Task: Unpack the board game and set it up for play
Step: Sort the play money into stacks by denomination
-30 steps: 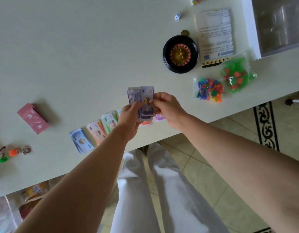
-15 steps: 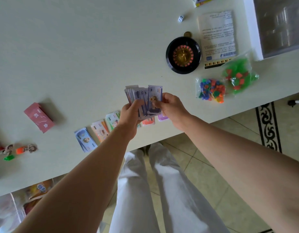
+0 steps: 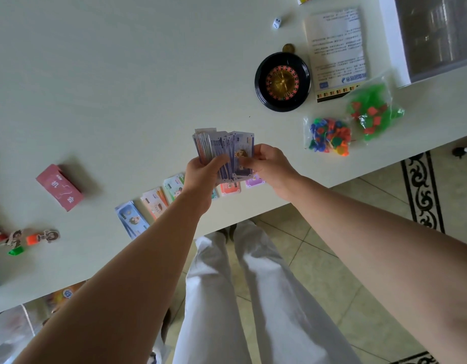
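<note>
Holding entry, head view: fan of play banknotes (image 3: 219, 148), mostly purple-faced, gripped at its lower end by the left hand (image 3: 201, 177), thumb across the face and fingers curled behind. The fan stands at 12 o'clock from that hand, raised over the near edge of the table (image 3: 122, 74). Front purple note (image 3: 243, 153), at the fan's 3 o'clock edge, is pinched between thumb and fingertips of the right hand (image 3: 272, 166) and lies at 10 o'clock from that hand; the two hands sit close together with the fan between them. Below the hands, along the table edge, is a row of sorted note piles: blue pile (image 3: 131, 219) at 8 o'clock from the left hand, pink pile (image 3: 155, 202) and green pile (image 3: 173, 185) next along, then orange pile (image 3: 229, 187) and purple pile (image 3: 254, 181), partly hidden under the hands. Red card pack (image 3: 59, 187) lies at 9 o'clock, well apart; player pawns (image 3: 30, 239) lie at 8 o'clock near the frame edge. Roulette wheel (image 3: 283, 82) is at 1 o'clock from the fan, with a coin (image 3: 288, 47) at its far rim and a white die (image 3: 276, 23) beyond. Instruction sheet (image 3: 336, 48) lies just beside the wheel at 3 o'clock. Bag of mixed tokens (image 3: 328, 136) and bag of green and red houses (image 3: 371, 111) lie at 3 o'clock from the fan. White-rimmed box (image 3: 392, 48) is at the 2 o'clock corner.
</note>
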